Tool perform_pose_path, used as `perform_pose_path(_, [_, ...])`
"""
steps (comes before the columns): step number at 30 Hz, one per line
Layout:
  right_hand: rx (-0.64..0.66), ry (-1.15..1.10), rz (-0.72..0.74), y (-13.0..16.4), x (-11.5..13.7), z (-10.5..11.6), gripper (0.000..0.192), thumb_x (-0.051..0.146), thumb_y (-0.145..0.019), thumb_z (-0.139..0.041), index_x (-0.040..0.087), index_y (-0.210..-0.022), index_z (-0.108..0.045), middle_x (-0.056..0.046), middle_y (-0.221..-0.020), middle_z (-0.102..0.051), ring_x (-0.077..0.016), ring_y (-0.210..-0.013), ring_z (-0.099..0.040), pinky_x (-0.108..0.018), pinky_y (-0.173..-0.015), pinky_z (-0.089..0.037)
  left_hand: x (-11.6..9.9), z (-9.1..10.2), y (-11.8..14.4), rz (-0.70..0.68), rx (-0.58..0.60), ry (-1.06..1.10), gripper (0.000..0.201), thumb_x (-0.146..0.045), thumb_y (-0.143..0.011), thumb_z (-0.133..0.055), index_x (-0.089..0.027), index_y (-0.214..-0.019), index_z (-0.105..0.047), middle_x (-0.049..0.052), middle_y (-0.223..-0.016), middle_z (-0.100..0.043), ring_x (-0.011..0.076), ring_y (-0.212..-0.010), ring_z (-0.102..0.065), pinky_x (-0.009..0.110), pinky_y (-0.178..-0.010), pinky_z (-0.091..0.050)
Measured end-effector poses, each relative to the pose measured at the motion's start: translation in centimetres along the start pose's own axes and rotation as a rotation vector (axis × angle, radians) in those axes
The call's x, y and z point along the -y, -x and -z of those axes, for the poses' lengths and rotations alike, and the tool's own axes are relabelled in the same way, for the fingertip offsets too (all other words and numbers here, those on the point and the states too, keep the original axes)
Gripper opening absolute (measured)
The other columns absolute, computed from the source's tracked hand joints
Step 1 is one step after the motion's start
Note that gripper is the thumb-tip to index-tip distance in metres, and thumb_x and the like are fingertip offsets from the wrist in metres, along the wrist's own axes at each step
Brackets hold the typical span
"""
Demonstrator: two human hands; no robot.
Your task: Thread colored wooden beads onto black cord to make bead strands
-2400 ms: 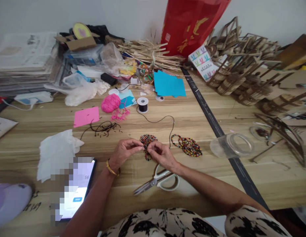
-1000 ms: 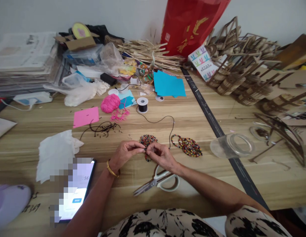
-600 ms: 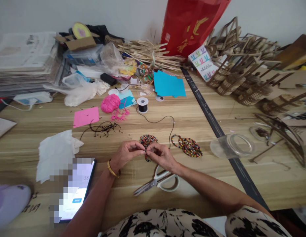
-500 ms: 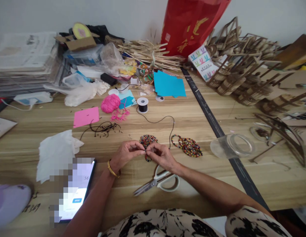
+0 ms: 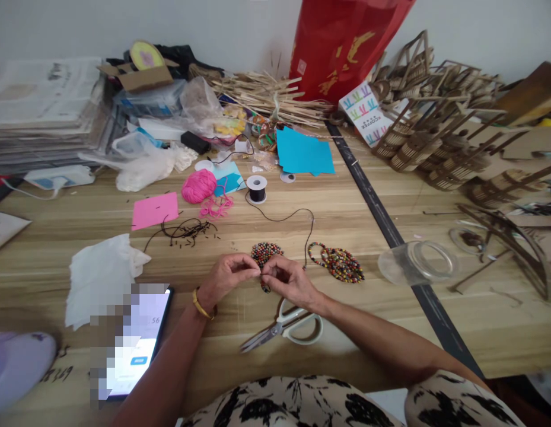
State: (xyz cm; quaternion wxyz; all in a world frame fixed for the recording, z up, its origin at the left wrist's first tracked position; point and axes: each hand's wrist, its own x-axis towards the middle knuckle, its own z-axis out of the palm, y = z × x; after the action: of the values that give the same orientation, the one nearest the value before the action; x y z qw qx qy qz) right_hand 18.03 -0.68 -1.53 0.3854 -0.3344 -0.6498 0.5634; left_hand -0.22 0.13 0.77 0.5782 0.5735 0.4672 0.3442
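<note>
My left hand [image 5: 226, 276] and my right hand [image 5: 289, 279] meet fingertip to fingertip over a coil of multicoloured beads [image 5: 265, 252] on the wooden table [image 5: 346, 207]. Both pinch the strand where the beads end; the pinch point itself is hidden by the fingers. A black cord [image 5: 297, 214] runs from the beads up to a small white spool [image 5: 257, 188]. A second pile of strung beads [image 5: 340, 263] lies just right of my right hand. White-handled scissors [image 5: 284, 329] rest below my right wrist.
A phone [image 5: 135, 344] lies lower left beside white tissue [image 5: 101, 276]. Pink yarn [image 5: 198, 185], pink paper [image 5: 155, 210], blue paper [image 5: 304, 152], a clear jar on its side [image 5: 415, 261], a red bag [image 5: 341, 41] and wooden model pieces [image 5: 439, 130] crowd the back and right.
My fingertips have closed in on each other over the bead strand and shifted slightly. Nothing else on the table has moved.
</note>
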Motion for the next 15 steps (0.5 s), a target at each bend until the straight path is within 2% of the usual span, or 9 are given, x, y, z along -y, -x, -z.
perform_pose_path(6, [-0.025,0.055,0.031,0.01,0.55,0.17,0.013,0.028,-0.08,-0.058,0.016,-0.076,-0.056,-0.001,-0.071,-0.053,-0.0092,-0.058,-0.046,-0.021,-0.053,-0.036,-0.38,0.13,0.24,0.021,-0.062,0.076,0.011,-0.022,-0.065,-0.07,-0.013,-0.066,-0.064,0.001,-0.065,-0.066,0.0118,-0.062,-0.059,0.021,-0.061,-0.046])
perform_pose_path(15, [-0.03,-0.181,-0.057,0.06,-0.04,-0.29,0.024,0.035,-0.078,-0.062,0.015,-0.086,-0.053,0.0,-0.066,-0.057,-0.0087,-0.054,-0.05,-0.02,-0.051,-0.037,-0.22,0.06,0.31,0.007,-0.022,0.12,0.013,-0.024,-0.068,-0.07,-0.012,-0.07,-0.065,0.004,-0.071,-0.069,0.0142,-0.068,-0.063,0.024,-0.067,-0.049])
